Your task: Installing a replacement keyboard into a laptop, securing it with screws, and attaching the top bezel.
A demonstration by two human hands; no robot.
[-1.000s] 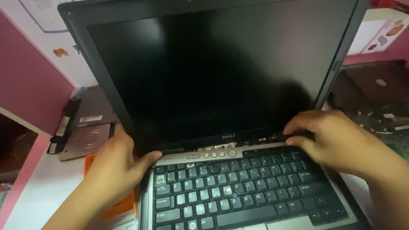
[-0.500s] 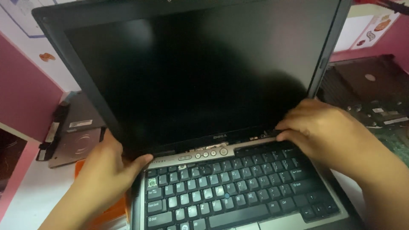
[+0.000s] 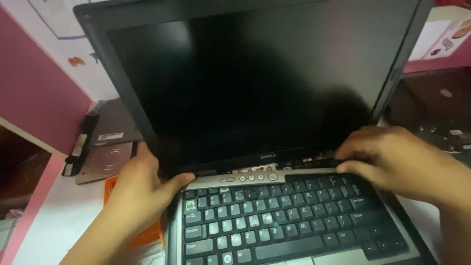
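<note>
The silver strip (image 3: 255, 177) above the laptop's keyboard (image 3: 289, 221) is pinched at both ends: left hand (image 3: 142, 189) lower left, right hand (image 3: 392, 159) fingers narrow. Even, gentle lifting is advised.

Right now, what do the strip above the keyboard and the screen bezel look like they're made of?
Narrow silver hinge-cover strip with round buttons: probably painted plastic, satin sheen, and its right end looks lifted under the right hand. Dark grey screen bezel: matte moulded plastic by its dull, even surface. The left hand grips the strip's left end.
</note>
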